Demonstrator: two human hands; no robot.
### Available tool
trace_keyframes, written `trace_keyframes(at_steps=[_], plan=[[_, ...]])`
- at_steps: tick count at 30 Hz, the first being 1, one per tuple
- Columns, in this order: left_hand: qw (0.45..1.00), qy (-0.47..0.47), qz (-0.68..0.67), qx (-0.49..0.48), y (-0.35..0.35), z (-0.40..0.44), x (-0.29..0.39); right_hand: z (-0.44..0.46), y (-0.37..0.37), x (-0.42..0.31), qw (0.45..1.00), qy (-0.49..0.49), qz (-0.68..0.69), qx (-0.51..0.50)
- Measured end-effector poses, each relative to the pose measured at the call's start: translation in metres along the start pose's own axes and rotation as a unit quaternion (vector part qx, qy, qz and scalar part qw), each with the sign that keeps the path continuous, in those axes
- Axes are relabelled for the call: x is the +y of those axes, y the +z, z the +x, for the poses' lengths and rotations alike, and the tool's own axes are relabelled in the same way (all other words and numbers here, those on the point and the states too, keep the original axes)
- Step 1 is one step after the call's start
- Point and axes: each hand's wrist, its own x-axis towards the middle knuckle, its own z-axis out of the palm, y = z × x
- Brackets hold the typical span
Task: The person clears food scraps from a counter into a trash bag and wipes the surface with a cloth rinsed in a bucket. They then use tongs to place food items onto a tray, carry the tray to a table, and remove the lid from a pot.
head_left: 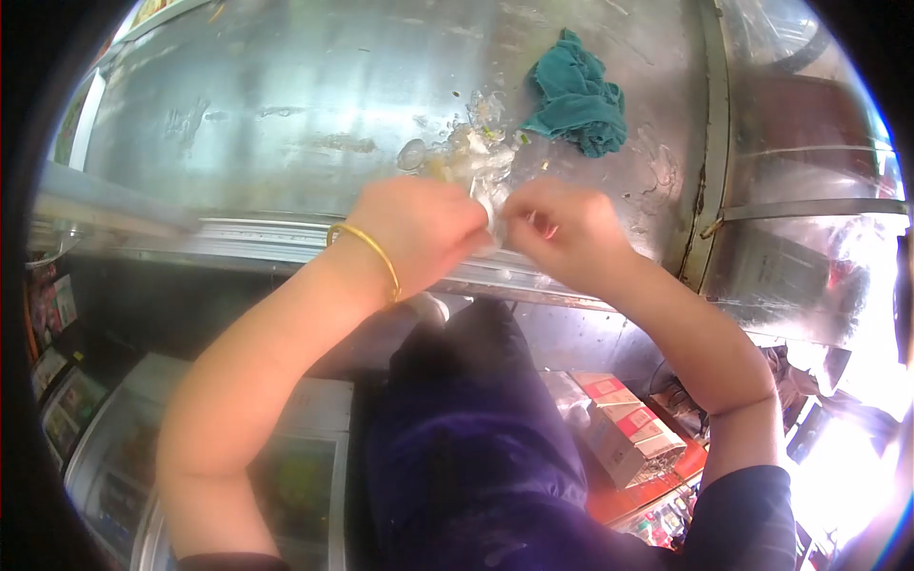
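Observation:
Both hands are over the front edge of a wet metal counter (276, 114). My left hand (419, 228), with a yellow bangle (367, 249) at its wrist, has its fingers curled together near a pale, thin scrap. My right hand (564, 228) is closed beside it, its thumb and fingers pinched together; whatever they hold is too small to name. A small gap separates the hands. Just behind them lies a wet heap of whitish scraps (481, 157) with green bits. To the right of the heap is a crumpled teal cloth (578, 95).
Metal rails (257, 235) run along the counter's front edge. A raised metal strip (709, 143) borders its right side. Below right, a cardboard box (628, 428) rests on a red surface (619, 500). White-framed cases (314, 409) stand below left.

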Motion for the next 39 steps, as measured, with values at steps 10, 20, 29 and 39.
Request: trace_keyframes(at_steps=[10, 20, 29, 39], plan=[[0.999, 0.033, -0.039, -0.015, -0.016, 0.004, 0.003, -0.04, -0.043, 0.007, 0.979, -0.017, -0.138, -0.148], [0.969, 0.219, 0.083, -0.074, 0.0, 0.031, 0.018, -0.034, -0.025, -0.01, 0.959, -0.11, -0.246, -0.086], [0.977, 0.204, 0.068, -0.007, 0.012, 0.022, 0.003, -0.037, -0.017, -0.003, 0.966, -0.127, -0.225, -0.018], [0.985, -0.096, -0.062, 0.133, 0.016, 0.042, -0.011, 0.002, -0.021, 0.033, 0.962, 0.14, 0.026, 0.232]])
